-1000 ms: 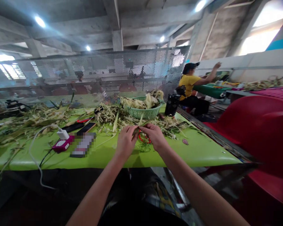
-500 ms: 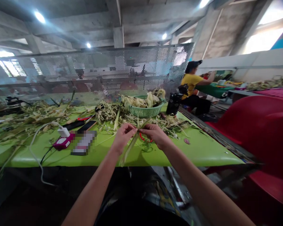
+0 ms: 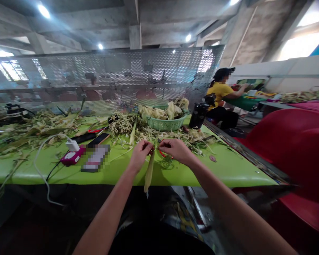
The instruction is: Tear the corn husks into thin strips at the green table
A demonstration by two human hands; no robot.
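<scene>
My left hand (image 3: 141,154) pinches a pale green husk strip (image 3: 149,172), which hangs down past the table's front edge. Just to the right, my right hand (image 3: 174,149) has its thumb and fingers pressed together near the top of the strip; what lies between its fingertips is too small to make out. Red-handled scissors (image 3: 162,153) lie partly hidden beneath my right hand, beside a small tangle of green fibres (image 3: 167,162). Behind the hands, a green basket (image 3: 166,124) holds dry husks (image 3: 171,110).
Husk scraps (image 3: 127,129) are heaped across the green table (image 3: 215,173). At left lie a purple power adapter (image 3: 71,156) with a white cable and two phones (image 3: 99,140). A black container (image 3: 198,116) stands behind. Red chairs (image 3: 295,141) and a seated person (image 3: 220,90) are at right.
The husk strip has swung from a slant to hang more steeply. My hands have moved slightly apart at the fingertips. The view has shifted a little, and the seated person's arm is lower.
</scene>
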